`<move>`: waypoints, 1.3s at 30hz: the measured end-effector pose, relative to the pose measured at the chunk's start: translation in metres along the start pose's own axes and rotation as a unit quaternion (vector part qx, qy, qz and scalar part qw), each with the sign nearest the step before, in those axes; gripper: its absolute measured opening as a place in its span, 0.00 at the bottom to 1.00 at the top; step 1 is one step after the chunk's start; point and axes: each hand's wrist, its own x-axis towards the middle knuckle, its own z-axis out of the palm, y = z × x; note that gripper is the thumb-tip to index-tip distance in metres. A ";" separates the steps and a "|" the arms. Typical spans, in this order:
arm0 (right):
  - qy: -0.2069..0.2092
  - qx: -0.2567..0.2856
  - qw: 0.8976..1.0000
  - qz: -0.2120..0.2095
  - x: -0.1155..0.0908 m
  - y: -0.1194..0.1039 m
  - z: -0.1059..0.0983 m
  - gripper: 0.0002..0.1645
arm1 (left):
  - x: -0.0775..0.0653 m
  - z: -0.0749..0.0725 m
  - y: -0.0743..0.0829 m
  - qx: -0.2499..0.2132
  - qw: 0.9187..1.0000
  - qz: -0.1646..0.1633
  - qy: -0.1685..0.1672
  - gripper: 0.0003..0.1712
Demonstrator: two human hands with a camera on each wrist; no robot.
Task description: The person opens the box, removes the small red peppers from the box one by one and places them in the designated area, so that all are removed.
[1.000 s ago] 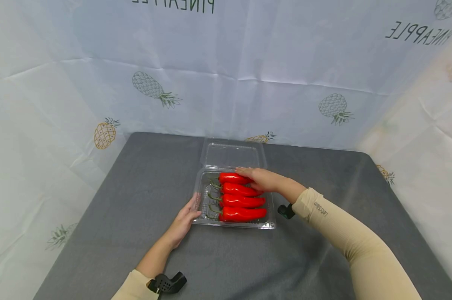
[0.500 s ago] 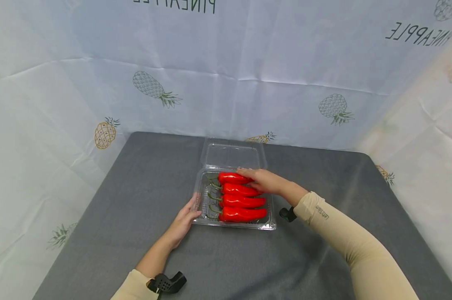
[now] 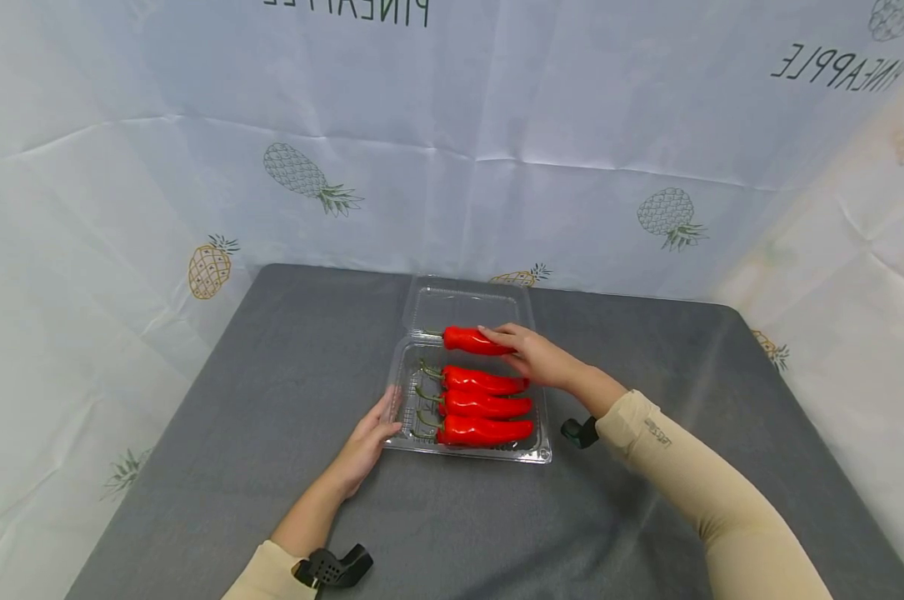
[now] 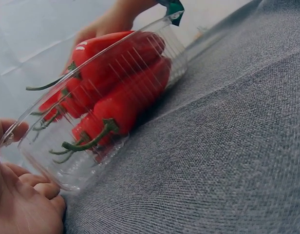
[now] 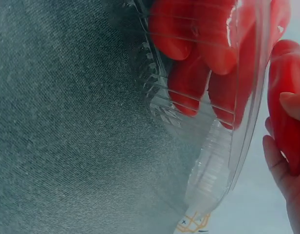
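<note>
A clear plastic clamshell box (image 3: 545,451) lies open on the grey table, its lid (image 3: 462,307) folded back. Three red chilli peppers (image 3: 481,405) with green stems lie side by side in its tray (image 4: 82,170). My right hand (image 3: 530,354) grips a fourth red pepper (image 3: 470,339) by its tip and holds it raised above the tray's far edge; the right wrist view shows this pepper (image 5: 286,105) against my fingers (image 5: 276,161). My left hand (image 3: 369,442) rests with relaxed fingers against the tray's left front corner, also seen in the left wrist view (image 4: 23,204).
The grey cloth-covered table (image 3: 272,367) stretches around the box on all sides. White sheets printed with pineapples (image 3: 312,179) hang close behind and on both sides of the table.
My right hand has lifted the farthest pepper out of the row and up over the tray's back edge. The left hand and box have stayed put.
</note>
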 end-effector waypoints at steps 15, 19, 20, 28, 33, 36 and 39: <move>0.138 0.071 0.987 0.042 -0.019 0.012 0.004 0.27 | 0.000 0.002 0.000 0.003 1.000 -0.002 0.009 0.40; 0.203 0.079 0.974 0.066 -0.025 0.016 0.007 0.27 | 0.000 0.002 0.000 0.000 1.000 -0.002 0.011 0.40; 0.219 0.080 0.970 0.072 -0.027 0.017 0.007 0.26 | -0.001 0.002 0.000 -0.001 1.000 -0.001 0.011 0.40; 0.330 0.073 0.929 0.149 -0.036 0.033 0.018 0.25 | -0.001 0.004 -0.002 0.003 1.000 0.020 0.016 0.39; 0.365 0.072 0.907 0.200 -0.039 0.043 0.026 0.25 | -0.003 0.010 -0.002 0.032 0.996 0.052 0.058 0.37; 0.372 0.066 0.898 0.225 -0.040 0.049 0.030 0.25 | -0.004 0.014 -0.004 0.043 0.992 0.073 0.091 0.35; 0.369 0.055 0.896 0.242 -0.040 0.054 0.034 0.25 | -0.006 0.018 -0.005 0.046 0.988 0.092 0.116 0.33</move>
